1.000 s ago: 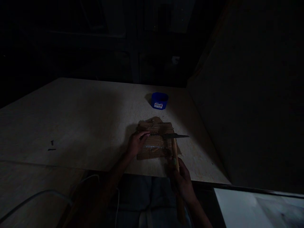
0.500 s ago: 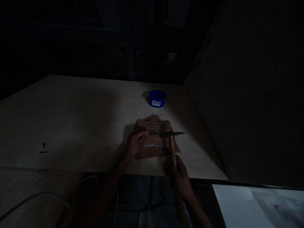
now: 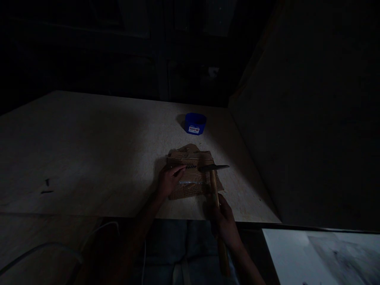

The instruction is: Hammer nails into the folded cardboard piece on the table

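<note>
In my right hand (image 3: 225, 221) is a hammer (image 3: 214, 184), gripped around its wooden handle. The dark, narrow head hangs over the right part of a brown cardboard piece (image 3: 178, 160). My left hand (image 3: 169, 180) rests at the cardboard's left side, thumb and fingers pinched together. Their tips are at the left end of a small dark twisted piece (image 3: 191, 166) that lies across the cardboard; dim light hides its exact kind. Below it, the cardboard's near part shows a pattern of small holes.
Behind the cardboard stands a blue plastic container (image 3: 195, 126) with a white label. Two small dark pieces (image 3: 46, 191) lie at the left of the pale table (image 3: 118, 130). A tall panel (image 3: 303, 138) borders the right side. A pale cable (image 3: 41, 246) curves at lower left.
The view has shifted slightly, so the table objects appear a little displaced. Both hands, the hammer and the cardboard keep nearly the same positions relative to each other.
</note>
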### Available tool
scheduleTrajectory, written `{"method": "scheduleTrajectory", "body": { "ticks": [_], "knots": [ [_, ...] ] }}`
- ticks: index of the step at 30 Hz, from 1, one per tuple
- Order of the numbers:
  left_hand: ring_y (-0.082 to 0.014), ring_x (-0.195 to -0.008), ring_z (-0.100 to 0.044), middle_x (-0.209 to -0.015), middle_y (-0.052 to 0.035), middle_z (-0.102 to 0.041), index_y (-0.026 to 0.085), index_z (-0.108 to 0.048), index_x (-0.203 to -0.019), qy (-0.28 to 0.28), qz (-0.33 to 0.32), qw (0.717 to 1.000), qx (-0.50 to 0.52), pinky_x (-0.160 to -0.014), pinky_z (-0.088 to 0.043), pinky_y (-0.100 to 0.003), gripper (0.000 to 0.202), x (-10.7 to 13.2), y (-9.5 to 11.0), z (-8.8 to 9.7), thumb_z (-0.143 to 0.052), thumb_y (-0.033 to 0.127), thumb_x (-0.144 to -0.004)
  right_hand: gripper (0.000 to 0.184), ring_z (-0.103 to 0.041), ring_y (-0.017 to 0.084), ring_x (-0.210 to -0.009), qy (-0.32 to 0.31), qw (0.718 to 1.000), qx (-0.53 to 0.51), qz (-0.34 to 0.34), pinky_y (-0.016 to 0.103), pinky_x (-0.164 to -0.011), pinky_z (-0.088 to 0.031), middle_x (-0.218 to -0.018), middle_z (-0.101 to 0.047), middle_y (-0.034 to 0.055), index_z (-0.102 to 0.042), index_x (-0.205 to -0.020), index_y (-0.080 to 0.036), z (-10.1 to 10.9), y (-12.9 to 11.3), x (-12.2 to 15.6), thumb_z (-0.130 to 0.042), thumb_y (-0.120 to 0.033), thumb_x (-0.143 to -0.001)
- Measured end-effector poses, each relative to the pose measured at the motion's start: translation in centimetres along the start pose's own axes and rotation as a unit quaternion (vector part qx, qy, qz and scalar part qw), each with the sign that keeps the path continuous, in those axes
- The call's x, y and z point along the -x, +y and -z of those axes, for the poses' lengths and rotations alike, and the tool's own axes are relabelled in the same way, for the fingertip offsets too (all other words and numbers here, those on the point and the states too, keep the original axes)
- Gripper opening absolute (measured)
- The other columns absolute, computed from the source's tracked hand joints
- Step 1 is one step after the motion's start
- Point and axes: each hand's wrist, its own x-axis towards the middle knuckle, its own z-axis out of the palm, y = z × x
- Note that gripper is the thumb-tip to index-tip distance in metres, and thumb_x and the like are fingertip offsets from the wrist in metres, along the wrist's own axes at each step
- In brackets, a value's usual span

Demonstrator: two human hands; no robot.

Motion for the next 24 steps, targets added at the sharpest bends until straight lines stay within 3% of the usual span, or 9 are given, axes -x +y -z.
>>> {"method": "scheduleTrajectory", "body": {
  "ticks": [5,9,13,16,19,24],
  "knots": [
    [-0.0188,-0.093,-0.073,-0.101,-0.0025,-0.078,0.026,-0.074,-0.109,0.013,0.012,0.999,0.029,-0.088,-0.059,-0.033,0.023,-0.1,0.1,-0.1,-0.066,0.030,-0.087,0.051,-0.037,0.008,-0.034,-0.009,1.000,0.011,-0.022,0.018,-0.029,-0.031,-0.058,-0.049,-0.0087,-0.051,-0.127,-0.019,0.0,-0.8,0.6,-0.057,-0.048,-0.086],
    [-0.0181,-0.092,-0.073,-0.099,-0.0030,-0.078,0.024,-0.071,-0.112,0.021,0.013,0.999,0.048,-0.087,-0.059,-0.032,0.027,-0.1,0.1,-0.2,-0.067,0.028,-0.086,0.049,-0.038,0.008,-0.036,0.012,0.998,0.060,0.013,0.018,-0.031,-0.032,-0.058,-0.049,-0.0082,-0.053,-0.130,-0.020,0.3,-3.1,1.2,-0.057,-0.045,-0.088],
    [-0.0183,-0.094,-0.073,-0.102,-0.0033,-0.077,0.023,-0.071,-0.109,0.028,0.022,0.997,0.073,-0.089,-0.058,-0.033,0.023,0.0,0.0,-0.5,-0.067,0.027,-0.086,0.042,-0.050,0.012,-0.051,-0.025,0.981,0.165,0.100,0.020,-0.043,-0.042,-0.068,-0.056,-0.0022,-0.060,-0.128,-0.021,0.6,-6.4,1.1,-0.055,-0.041,-0.092],
    [-0.0183,-0.094,-0.073,-0.101,-0.0036,-0.078,0.022,-0.071,-0.106,0.032,0.029,0.996,0.082,-0.087,-0.059,-0.032,0.021,0.0,0.0,-0.6,-0.067,0.025,-0.086,0.038,-0.057,0.015,-0.062,-0.082,0.962,0.231,0.123,0.024,-0.056,-0.049,-0.079,-0.064,0.0022,-0.062,-0.128,-0.020,0.4,-8.0,0.7,-0.051,-0.038,-0.096],
    [-0.0187,-0.092,-0.074,-0.099,-0.0038,-0.078,0.021,-0.072,-0.103,0.033,0.026,0.996,0.072,-0.085,-0.059,-0.032,0.019,-0.1,0.1,-0.5,-0.068,0.023,-0.085,0.039,-0.060,0.017,-0.065,-0.116,0.952,0.255,0.122,0.025,-0.059,-0.049,-0.083,-0.068,0.0033,-0.061,-0.130,-0.020,-0.1,-8.1,0.4,-0.047,-0.035,-0.097],
    [-0.0192,-0.095,-0.073,-0.101,-0.0031,-0.078,0.023,-0.072,-0.101,0.023,0.025,0.998,0.045,-0.088,-0.059,-0.033,0.018,0.0,0.2,-0.4,-0.067,0.019,-0.084,0.042,-0.065,0.020,-0.082,-0.095,0.947,0.256,0.168,0.028,-0.071,-0.051,-0.092,-0.070,0.0056,-0.058,-0.134,-0.019,-0.9,-7.3,0.0,-0.047,-0.032,-0.096]
  ]
}}
